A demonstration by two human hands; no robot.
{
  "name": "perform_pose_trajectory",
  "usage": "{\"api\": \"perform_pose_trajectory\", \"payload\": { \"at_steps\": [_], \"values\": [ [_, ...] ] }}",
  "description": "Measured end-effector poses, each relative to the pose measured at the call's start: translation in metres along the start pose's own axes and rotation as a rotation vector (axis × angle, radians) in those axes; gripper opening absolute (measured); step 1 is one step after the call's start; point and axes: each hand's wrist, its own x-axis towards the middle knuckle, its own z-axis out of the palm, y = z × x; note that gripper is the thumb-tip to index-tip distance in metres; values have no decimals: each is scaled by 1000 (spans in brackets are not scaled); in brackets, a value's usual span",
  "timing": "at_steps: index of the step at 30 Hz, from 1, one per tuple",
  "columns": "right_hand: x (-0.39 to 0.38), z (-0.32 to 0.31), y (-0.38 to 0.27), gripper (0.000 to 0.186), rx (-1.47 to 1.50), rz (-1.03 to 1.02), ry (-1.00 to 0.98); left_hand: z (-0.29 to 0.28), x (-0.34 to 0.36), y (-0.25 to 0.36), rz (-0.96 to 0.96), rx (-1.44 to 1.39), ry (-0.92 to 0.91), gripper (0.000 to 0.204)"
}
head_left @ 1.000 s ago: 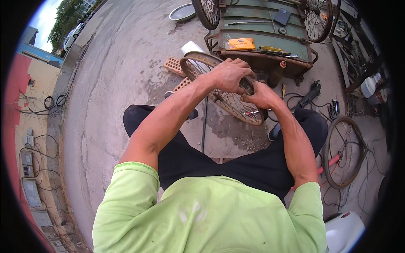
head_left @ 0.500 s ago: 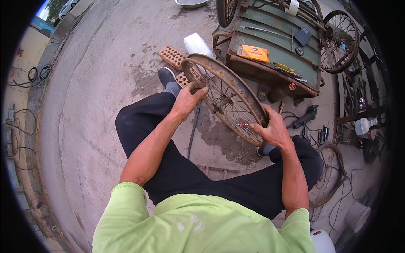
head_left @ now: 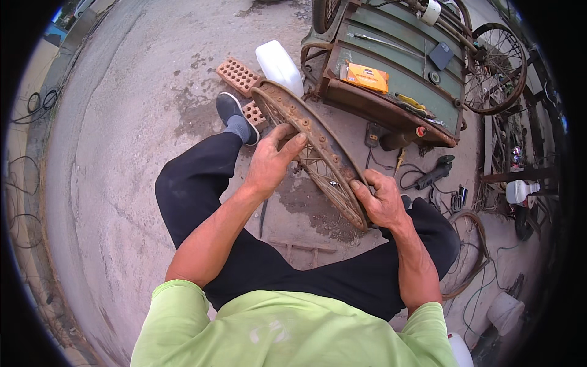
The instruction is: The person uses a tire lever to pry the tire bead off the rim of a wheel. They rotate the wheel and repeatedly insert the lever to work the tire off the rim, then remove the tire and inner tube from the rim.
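Between my knees I hold a rusty spoked wheel rim (head_left: 322,142) without a tyre, tilted on a slant from far left to near right. Its outer channel, dotted with rusty spoke ends, faces up. My left hand (head_left: 273,158) is closed on the near left edge, its thumb by the rim and its fingers partly hidden. Farther down on the right side, my right hand (head_left: 382,197) grips the rim with the thumb on the channel. Some of the spokes (head_left: 318,165) show beneath the rim; the rest are hidden.
Perforated bricks (head_left: 238,76) and a white plastic jug (head_left: 279,66) stand beyond my left shoe. At the far right is a green metal cart body (head_left: 391,54) carrying an orange box (head_left: 367,77) and pliers (head_left: 409,102). A corded power tool (head_left: 435,173) and a loose tyre (head_left: 481,251) lie to the right.
The wheel has turned in my hands, so its outer channel now faces up and fewer spokes show. My left hand has shifted along the rim toward the middle.
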Motion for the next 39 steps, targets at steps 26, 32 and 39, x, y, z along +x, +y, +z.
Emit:
{"api": "perform_pose_trajectory", "payload": {
  "at_steps": [26, 32, 39],
  "values": [
    [-28, 18, 40, 58, 185, 224, 212, 71, 55, 8, -55, -162, -39, 55],
    [-32, 22, 29, 56, 123, 171, 118, 70, 52, 7, -60, -257, 26, 54],
    [-40, 9, -8, 47, 115, 21, 52, 75, 36, 24, -5, -362, 28, 51]
  ]
}}
